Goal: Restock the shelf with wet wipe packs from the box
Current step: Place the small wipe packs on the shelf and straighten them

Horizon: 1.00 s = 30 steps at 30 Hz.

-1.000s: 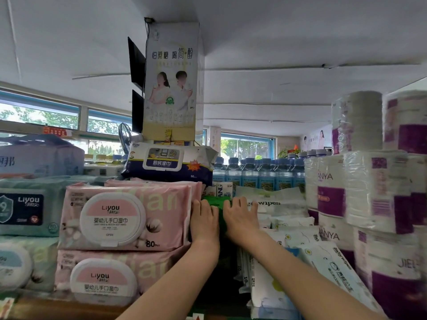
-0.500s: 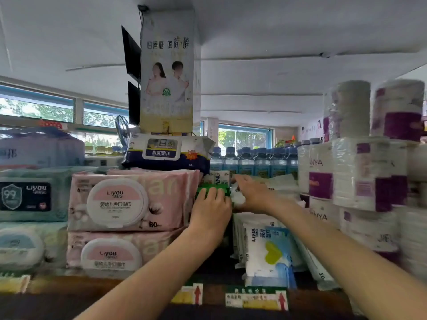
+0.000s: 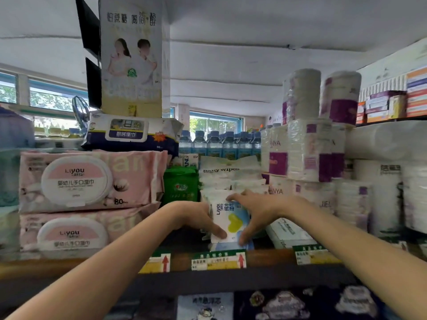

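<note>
A small white and blue wet wipe pack (image 3: 230, 221) with a yellow heart stands upright at the front of the shelf (image 3: 261, 256). My left hand (image 3: 198, 218) grips its left side and my right hand (image 3: 253, 211) clasps its top and right side. Behind it lie several white baby wipes packs (image 3: 227, 173). A green pack (image 3: 181, 184) stands upright just left of them. The box is not in view.
Two large pink wipe packs (image 3: 90, 181) are stacked at the left, with a dark blue kitchen wipes pack (image 3: 131, 133) on top. Wrapped toilet paper rolls (image 3: 312, 148) tower at the right. Price tags (image 3: 218, 260) line the shelf edge. Water bottles (image 3: 219, 144) stand behind.
Both hands came down and forward from the green pack and the stacked white packs and now hold the small white and blue pack between them. The camera has dropped lower.
</note>
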{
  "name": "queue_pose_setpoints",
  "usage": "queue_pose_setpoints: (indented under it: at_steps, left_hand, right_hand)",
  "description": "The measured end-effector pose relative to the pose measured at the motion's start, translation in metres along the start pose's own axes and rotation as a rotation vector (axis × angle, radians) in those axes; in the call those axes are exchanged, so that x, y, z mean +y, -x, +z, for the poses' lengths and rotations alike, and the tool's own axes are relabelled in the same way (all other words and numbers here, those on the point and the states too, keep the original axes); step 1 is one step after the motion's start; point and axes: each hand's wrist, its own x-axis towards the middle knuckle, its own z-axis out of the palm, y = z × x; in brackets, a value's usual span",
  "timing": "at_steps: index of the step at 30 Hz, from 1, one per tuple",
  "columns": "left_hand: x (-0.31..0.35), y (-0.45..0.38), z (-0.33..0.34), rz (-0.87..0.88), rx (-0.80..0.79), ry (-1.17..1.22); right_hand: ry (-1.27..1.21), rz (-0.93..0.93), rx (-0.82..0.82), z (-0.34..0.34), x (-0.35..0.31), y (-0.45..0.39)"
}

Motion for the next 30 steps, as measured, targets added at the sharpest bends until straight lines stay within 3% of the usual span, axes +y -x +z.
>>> queue_pose_setpoints:
  at_steps: [5,17,21,26,30]
  left_hand:
    - [-0.007,0.003,0.006,0.032,0.047,0.097]
    - [-0.017,-0.008,0.0,0.051,0.035,0.22]
    - [-0.025,-0.017,0.0,0.054,0.151,0.325]
    - [-0.029,-0.038,0.003,0.002,0.501,-0.155]
    - [-0.022,-0.036,0.005,0.025,0.473,-0.121]
  right_hand:
    - [-0.144,-0.046,0.072,0.01,0.001,-0.01]
    - [-0.153,-0.039,-0.036,0.004,0.0,-0.017]
    - [-0.175,0.002,0.055,0.009,-0.01,-0.028]
    - [-0.104,0.16,0.252,0.023,-0.039,-0.05]
    - [-0.07,0.157,0.278,0.022,-0.036,-0.054]
